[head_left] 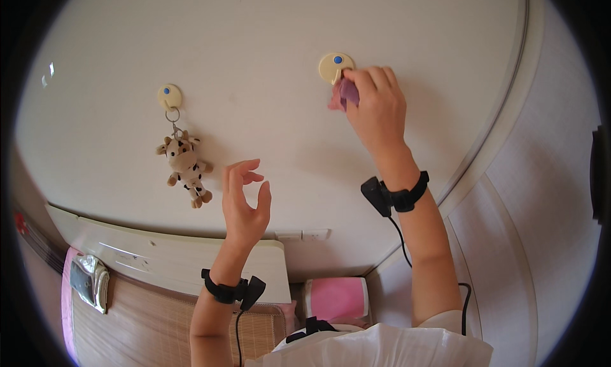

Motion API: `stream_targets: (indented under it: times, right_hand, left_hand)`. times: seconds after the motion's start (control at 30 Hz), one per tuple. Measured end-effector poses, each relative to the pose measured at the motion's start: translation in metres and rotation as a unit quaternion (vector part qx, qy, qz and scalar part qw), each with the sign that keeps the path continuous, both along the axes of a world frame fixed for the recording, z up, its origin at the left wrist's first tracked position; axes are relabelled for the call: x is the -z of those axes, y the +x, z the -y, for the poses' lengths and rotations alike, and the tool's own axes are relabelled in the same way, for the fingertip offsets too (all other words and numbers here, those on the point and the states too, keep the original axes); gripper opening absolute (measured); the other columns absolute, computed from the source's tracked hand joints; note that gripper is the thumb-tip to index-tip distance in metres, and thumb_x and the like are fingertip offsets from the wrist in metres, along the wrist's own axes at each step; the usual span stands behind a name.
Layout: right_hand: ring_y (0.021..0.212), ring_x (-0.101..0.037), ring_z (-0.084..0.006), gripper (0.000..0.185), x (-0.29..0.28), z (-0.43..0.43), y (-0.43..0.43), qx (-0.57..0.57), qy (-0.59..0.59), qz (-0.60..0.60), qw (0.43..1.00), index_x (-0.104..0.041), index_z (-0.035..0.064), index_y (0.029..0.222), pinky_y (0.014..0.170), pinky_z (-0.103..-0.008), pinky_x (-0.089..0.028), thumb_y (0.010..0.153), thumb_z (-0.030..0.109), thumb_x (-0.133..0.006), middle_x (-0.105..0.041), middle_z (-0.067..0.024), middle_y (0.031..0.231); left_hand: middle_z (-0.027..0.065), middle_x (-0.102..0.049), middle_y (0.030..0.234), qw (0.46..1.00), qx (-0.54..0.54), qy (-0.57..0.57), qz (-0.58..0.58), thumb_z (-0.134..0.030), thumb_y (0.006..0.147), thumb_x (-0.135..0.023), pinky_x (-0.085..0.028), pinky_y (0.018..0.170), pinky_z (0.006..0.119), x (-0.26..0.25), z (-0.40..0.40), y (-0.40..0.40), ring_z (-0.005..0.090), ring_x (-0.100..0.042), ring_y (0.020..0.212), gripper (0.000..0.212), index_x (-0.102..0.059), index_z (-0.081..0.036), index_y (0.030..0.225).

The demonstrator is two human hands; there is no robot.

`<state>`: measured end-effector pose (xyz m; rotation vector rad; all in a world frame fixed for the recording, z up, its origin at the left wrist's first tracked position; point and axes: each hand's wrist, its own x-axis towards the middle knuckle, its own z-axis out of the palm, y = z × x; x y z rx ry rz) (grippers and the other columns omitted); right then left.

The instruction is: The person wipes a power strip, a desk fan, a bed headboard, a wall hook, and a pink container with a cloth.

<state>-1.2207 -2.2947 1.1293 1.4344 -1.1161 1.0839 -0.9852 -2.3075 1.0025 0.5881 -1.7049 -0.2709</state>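
Note:
My right hand (379, 107) pinches a small pink and purple cloth item (347, 92) at the lower right of a round cream wall hook (336, 67) with a blue dot. Whether the item rests on the hook cannot be told, as my fingers cover its top. My left hand (246, 200) is raised lower on the left, fingers curled and apart, holding nothing. To its left a plush cow keychain (184, 162) hangs by its metal ring from a second cream wall hook (169, 97).
Below are a pale headboard (167, 252), a bed with a woven mat (143, 314) and a folded pillow or cover (90, 281). A wall switch and socket (301, 235) sit above a pink box-like object (337, 298). Pale panels (506, 233) stand at right. Each wrist wears a black strap with a cable.

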Motion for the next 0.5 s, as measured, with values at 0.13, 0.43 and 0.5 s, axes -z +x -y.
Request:
stream_targets:
  times: [0.13, 0.43, 0.5]
  right_hand:
    - [0.081, -0.059, -0.0212, 0.023, 0.015, -0.009, -0.010, -0.069, 0.048, 0.014, 0.996, -0.066, 0.0097, 0.087, 0.061, -0.0342, -0.050, 0.068, 0.002, -0.075, -0.062, -0.0019, 0.083]
    - [0.079, -0.059, -0.0216, 0.022, -0.031, 0.011, 0.026, -0.055, -0.024, -0.022, 0.998, -0.061, 0.0087, 0.084, 0.058, -0.0328, -0.049, 0.067, -0.002, -0.071, -0.061, -0.0025, 0.083]
    - [0.079, -0.058, -0.0220, 0.023, -0.026, 0.020, 0.028, -0.002, -0.008, -0.044, 0.999, -0.062, 0.0082, 0.084, 0.058, -0.0325, -0.049, 0.066, -0.003, -0.070, -0.061, -0.0033, 0.085]
  left_hand:
    - [0.0110, -0.058, 0.110, 1.000, 0.007, 0.006, 0.001, 0.005, 0.081, -0.062, -0.048, 0.079, 0.032, 0.007, 0.003, 0.002, 0.0195, -0.061, 0.084, 0.035, -0.056, -0.001, 0.115]
    - [0.0106, -0.060, 0.108, 0.997, 0.070, 0.023, 0.015, 0.005, 0.083, -0.062, -0.049, 0.083, 0.032, 0.007, -0.002, -0.017, 0.0189, -0.064, 0.087, 0.032, -0.057, -0.001, 0.114]
    - [0.0105, -0.060, 0.108, 0.995, 0.087, 0.040, 0.013, 0.005, 0.083, -0.062, -0.049, 0.083, 0.032, 0.010, -0.005, -0.020, 0.0189, -0.064, 0.087, 0.032, -0.057, -0.001, 0.114]
